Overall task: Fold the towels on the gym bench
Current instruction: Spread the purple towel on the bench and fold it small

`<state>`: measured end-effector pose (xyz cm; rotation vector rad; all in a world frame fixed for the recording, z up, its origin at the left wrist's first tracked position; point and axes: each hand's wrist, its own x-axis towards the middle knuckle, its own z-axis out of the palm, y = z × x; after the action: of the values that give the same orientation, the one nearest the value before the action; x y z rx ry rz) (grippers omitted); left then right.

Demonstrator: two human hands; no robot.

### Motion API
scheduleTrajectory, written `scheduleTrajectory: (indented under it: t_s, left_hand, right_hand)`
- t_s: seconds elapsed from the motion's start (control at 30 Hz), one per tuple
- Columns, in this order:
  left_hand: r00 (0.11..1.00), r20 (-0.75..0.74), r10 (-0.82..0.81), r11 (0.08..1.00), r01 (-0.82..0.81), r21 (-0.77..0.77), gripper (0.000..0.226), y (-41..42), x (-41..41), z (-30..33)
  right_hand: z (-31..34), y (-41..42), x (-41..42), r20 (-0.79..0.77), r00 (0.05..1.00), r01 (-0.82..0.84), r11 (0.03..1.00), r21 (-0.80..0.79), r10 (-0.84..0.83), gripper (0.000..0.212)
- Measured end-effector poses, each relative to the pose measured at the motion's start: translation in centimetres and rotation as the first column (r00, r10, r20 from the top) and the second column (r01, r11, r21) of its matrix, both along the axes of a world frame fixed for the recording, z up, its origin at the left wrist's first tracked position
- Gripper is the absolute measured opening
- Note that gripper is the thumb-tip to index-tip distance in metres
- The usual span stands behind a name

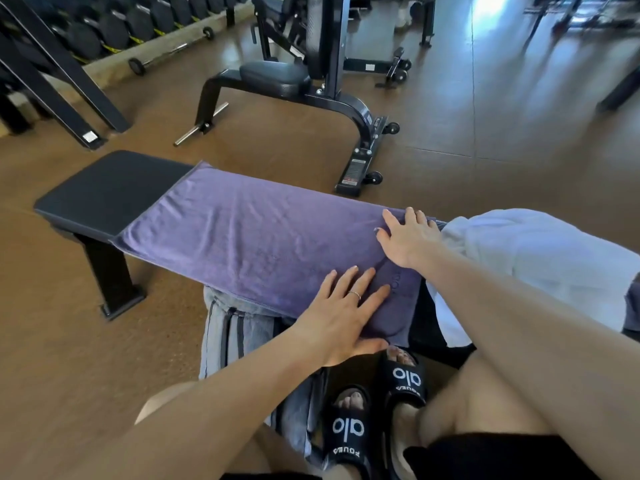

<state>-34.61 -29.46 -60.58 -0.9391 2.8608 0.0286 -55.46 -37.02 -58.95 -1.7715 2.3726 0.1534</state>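
On the black gym bench [104,192] lies the purple towel [249,233], spread flat along the pad and covering most of its length, with only the bench's far-left end left bare. Both my hands rest on the end of that towel nearest the white towel [540,258].

My left hand [343,313] lies palm down at the towel's near corner, fingers spread wide and straight, a thin ring [355,294] on one of them. My thumb hooks along the towel's near hem, just off the bench edge. Nothing is pinched or gathered in it; it simply presses flat on the cloth.

My right hand [408,237] lies farther across the bench on the same end of the purple towel, also palm down, fingers splayed and flat, fingertips reaching toward the bench's far edge. It grips nothing either; the heel of the hand sits just beside the white towel, which is heaped loosely on the bench's right end.

Below the bench's near edge, a grey striped towel [232,327] hangs down under the purple one toward the brown floor [69,358]. My feet in black slides [405,375] stand just beside the bench on the near side.
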Motion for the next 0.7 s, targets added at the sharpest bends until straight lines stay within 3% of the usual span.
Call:
scheduleTrajectory:
  t_s: [0.47,0.7]
  left_hand:
    - [0.999,-0.05,0.01,1.0,-0.011,-0.02,0.082,0.2,-0.7,-0.7]
    - [0.972,-0.067,-0.224,0.954,0.205,-0.221,0.068,0.8,-1.2,-0.2]
  right_hand:
    - [0.2,-1.0,0.0,-0.002,0.996,0.09,0.996,0.014,-0.09,0.065]
    - [0.7,-1.1,-1.7,-0.049,0.964,0.263,0.964,0.031,-0.261,0.069]
